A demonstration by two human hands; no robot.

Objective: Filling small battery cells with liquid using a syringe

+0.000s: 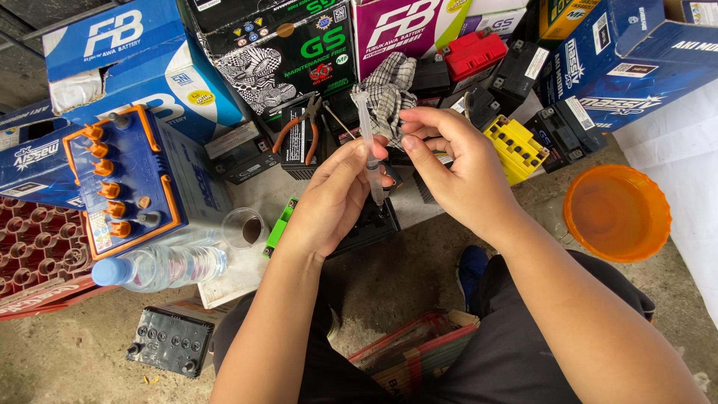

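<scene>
- Two hands met over one clear syringe (pixel 370 146), raised above the small black battery (pixel 368 224).
- I saw left hand (pixel 336 198) fingers clamped round its lower barrel; right hand (pixel 449 168) fingers pinched together close beside its upper part.
- Long axis stood near upright, tip pointing down toward the battery.
- Risk, my judgement: the thin barrel could slip or tilt and drip onto the battery, since only fingertips held it.

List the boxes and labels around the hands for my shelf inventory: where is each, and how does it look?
Blue carton: top left, blue with white panel.
Black carton: top centre, black, green and white patterning.
Purple carton: top, right of centre, purple and white.
Dark blue carton: top right, white labels.
Blue battery: left, orange caps and trim.
</scene>
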